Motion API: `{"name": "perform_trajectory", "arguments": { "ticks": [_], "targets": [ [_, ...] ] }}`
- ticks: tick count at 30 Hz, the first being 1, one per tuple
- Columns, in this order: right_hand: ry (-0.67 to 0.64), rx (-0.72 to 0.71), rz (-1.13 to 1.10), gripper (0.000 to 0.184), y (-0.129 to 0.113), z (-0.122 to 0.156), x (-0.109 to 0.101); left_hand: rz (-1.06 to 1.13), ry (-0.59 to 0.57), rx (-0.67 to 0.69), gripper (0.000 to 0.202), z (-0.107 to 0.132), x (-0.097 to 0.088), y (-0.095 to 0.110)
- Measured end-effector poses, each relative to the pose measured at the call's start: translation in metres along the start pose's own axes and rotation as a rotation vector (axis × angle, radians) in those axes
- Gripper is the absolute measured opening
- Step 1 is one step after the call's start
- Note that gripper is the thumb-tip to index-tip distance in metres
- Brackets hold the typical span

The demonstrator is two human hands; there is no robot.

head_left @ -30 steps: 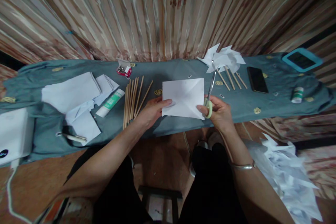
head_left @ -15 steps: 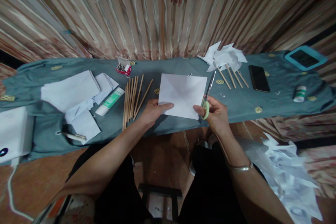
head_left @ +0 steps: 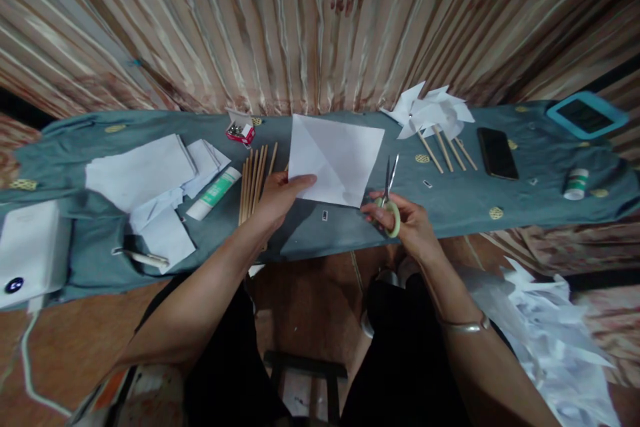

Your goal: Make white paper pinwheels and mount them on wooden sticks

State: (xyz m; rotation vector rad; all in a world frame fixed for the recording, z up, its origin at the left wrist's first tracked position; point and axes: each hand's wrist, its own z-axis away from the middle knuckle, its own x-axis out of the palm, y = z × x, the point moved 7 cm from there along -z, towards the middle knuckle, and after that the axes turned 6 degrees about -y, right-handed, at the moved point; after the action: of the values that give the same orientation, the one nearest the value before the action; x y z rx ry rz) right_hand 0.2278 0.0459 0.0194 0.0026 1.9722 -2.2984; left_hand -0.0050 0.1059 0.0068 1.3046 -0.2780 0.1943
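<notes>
A square sheet of white paper with diagonal creases is raised over the table, its left edge pinched in my left hand. My right hand grips scissors with pale green handles, their blades slightly parted and pointing away from me. The scissors are beside the paper's lower right corner, and my right fingertips are close to that corner. Just left of my left hand lie several wooden sticks, partly covered by it.
Paper pinwheels on sticks lie at the back right, near a black phone. A stack of paper, a glue tube and an open box of pins are on the left. More pinwheels are at lower right.
The paper has moved up and left and is tilted, carried by my left hand. My right hand has come off or near its corner, and the scissor blades have spread apart.
</notes>
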Motion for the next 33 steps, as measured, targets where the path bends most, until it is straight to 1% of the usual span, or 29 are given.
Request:
{"name": "perform_trajectory", "arguments": {
  "ticks": [5, 7, 9, 14, 20, 26, 33],
  "targets": [
    [-0.289, 0.157, 0.009, 0.054, 0.005, 0.010, 0.008, 0.055, 0.035, 0.035, 0.030, -0.008, -0.013, 0.014],
    [-0.349, 0.195, 0.030, 0.054, 0.007, 0.014, 0.010, 0.061, 0.038, 0.034, 0.029, -0.009, -0.015, 0.016],
    [-0.376, 0.214, 0.053, 0.055, 0.009, 0.015, 0.011, 0.060, 0.039, 0.022, 0.028, -0.008, -0.014, 0.015],
    [-0.419, 0.239, 0.075, 0.058, 0.012, 0.016, 0.016, 0.038, 0.051, -0.037, 0.022, -0.005, -0.010, 0.009],
    [-0.400, 0.229, 0.082, 0.059, 0.012, 0.015, 0.014, 0.020, 0.045, -0.073, 0.025, -0.004, -0.007, 0.004],
    [-0.396, 0.233, 0.073, 0.056, 0.016, 0.016, 0.013, -0.001, 0.019, -0.083, 0.022, -0.002, -0.004, 0.004],
    [-0.390, 0.237, 0.051, 0.053, 0.014, 0.017, 0.014, -0.014, 0.014, -0.074, 0.027, -0.002, -0.004, 0.003]
  ]
}}
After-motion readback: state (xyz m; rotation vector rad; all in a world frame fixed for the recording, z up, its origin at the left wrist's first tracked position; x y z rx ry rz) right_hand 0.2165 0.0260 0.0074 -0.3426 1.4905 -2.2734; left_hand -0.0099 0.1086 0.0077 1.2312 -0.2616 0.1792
